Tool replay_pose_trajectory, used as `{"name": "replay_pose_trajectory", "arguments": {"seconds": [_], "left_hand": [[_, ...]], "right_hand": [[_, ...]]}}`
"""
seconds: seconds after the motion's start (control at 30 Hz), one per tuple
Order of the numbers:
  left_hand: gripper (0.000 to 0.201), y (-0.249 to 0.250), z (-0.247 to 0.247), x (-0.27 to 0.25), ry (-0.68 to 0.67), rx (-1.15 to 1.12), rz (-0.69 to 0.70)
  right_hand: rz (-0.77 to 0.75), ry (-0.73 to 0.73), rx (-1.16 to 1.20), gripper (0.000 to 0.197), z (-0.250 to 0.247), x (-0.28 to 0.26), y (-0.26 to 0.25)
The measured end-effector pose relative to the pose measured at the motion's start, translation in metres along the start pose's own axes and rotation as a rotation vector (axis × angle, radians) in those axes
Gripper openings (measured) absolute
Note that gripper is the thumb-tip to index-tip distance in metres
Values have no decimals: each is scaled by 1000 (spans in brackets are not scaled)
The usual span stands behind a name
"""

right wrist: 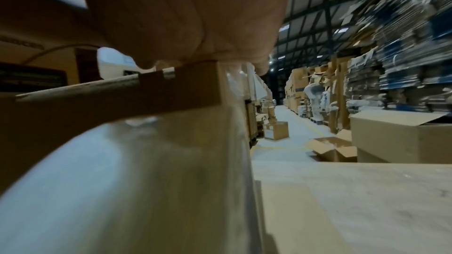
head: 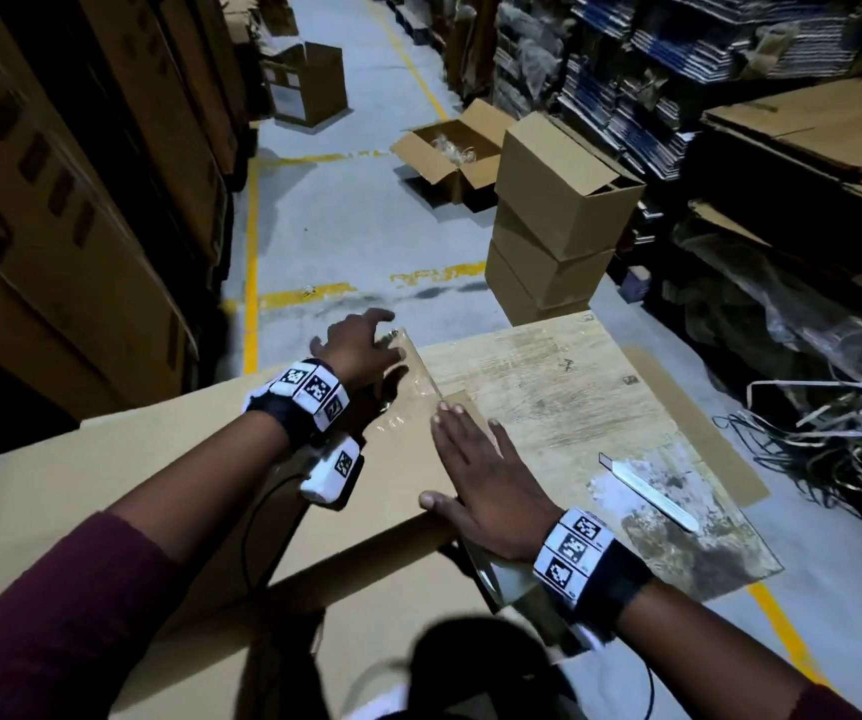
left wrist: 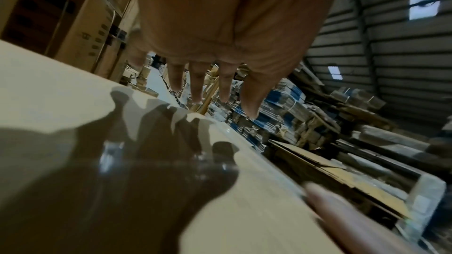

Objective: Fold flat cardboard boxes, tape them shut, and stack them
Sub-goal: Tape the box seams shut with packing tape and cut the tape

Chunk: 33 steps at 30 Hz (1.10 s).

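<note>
A brown cardboard box [head: 210,459] lies on the worn wooden table [head: 548,366], with shiny clear tape [head: 413,376] running along its right edge. My left hand [head: 361,345] hovers with spread fingers over the far end of the taped seam; in the left wrist view its fingers [left wrist: 198,84] are straight and just above the box top [left wrist: 61,94]. My right hand [head: 475,475] lies flat, palm down, pressing the tape at the box's near right edge. In the right wrist view the palm [right wrist: 183,16] sits on the box edge [right wrist: 122,99] above the glossy tape [right wrist: 146,181].
A thin metal cutter blade [head: 647,491] lies on the table to the right of my right hand. Beyond the table stands a stack of made-up boxes [head: 558,220], with an open box [head: 449,153] on the floor behind. Flat cardboard sheets [head: 808,127] and loose strapping [head: 834,423] fill the right side.
</note>
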<state>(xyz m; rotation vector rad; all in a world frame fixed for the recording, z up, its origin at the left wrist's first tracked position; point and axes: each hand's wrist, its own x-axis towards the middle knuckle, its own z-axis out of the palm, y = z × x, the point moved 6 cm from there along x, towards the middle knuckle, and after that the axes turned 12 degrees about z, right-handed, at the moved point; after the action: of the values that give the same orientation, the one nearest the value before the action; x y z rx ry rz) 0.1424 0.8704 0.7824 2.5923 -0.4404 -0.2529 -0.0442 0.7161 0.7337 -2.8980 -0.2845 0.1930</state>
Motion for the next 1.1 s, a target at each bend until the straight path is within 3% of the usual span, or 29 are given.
{"name": "replay_pose_trajectory", "arguments": {"seconds": [0.1,0.2,0.27,0.33,0.4,0.47,0.57,0.63,0.73,0.83,0.87,0.9,0.97,1.03,1.1], "left_hand": [[36,19,20,-45,10,-296,114],[5,34,35,-88,142,-401,87],[12,48,39,-113,268,-387,77],[32,69,53,-135,271,-288,111],[49,87,75,-154,188,-134,106],[61,92,101,-171,134,-83,-25],[58,98,134,-196,119,19,-221],[44,101,155,-209,188,-101,-339],[54,101,186,-210,307,-543,-449],[59,118,199,-205,408,-902,-563],[52,128,199,-202,461,-1043,-579],[46,133,201,-199,486,-1102,-606],[40,136,204,-194,535,-1148,-653],[36,133,203,-195,613,-1217,-684],[32,131,198,-196,607,-1179,-634]], "right_hand": [[-25,-41,38,97,5,6,-2],[-82,-137,366,82,-1,4,8],[-20,-135,668,66,-8,8,32],[130,20,728,50,-5,15,83],[305,22,553,45,18,23,147],[488,-148,319,47,50,25,214],[624,-313,-18,47,81,6,288],[572,-404,-236,65,103,-15,312],[521,-371,-339,76,127,-30,332],[578,-463,-91,71,131,-31,332],[592,-497,7,57,127,-29,326],[606,-483,118,40,117,-29,319],[602,-391,392,39,93,-28,297],[551,-325,777,27,61,-31,261],[363,-296,991,12,23,-28,226]]}}
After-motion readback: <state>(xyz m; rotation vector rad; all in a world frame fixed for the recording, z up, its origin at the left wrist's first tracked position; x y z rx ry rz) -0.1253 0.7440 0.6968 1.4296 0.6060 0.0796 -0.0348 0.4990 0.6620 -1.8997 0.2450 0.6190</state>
